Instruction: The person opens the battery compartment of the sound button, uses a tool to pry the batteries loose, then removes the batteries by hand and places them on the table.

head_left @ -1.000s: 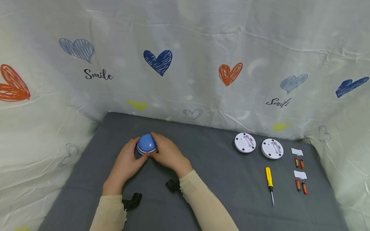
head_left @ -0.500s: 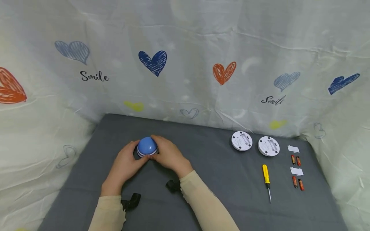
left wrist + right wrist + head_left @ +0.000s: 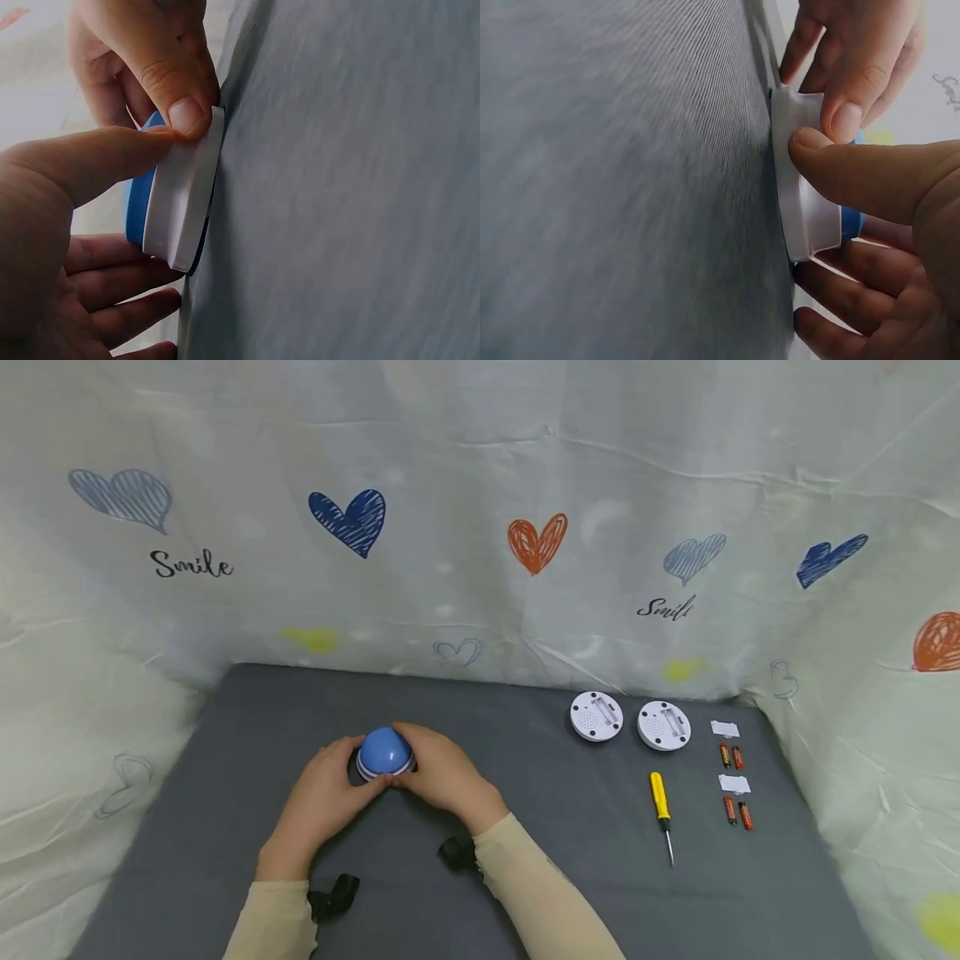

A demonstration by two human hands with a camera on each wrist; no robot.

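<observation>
Between both hands, low on the grey cloth, is a push button with a blue dome and a white base. The left hand grips it from the left, thumb at the near rim and fingers around the far-left side. From the right, the right hand holds it the same way. In the left wrist view the two thumbtips meet on the white base, whose underside is down at the cloth. The right wrist view shows the blue dome mostly hidden behind thumbs and fingers.
Two white discs, the left one and the right one, lie with battery slots up. Closer in is a yellow-handled screwdriver. Battery covers and several small batteries lie at the right. A patterned curtain hangs behind.
The head view has turned to the right. Both hands keep their grip, and the push button has shifted right along the cloth, closer to the discs and screwdriver.
</observation>
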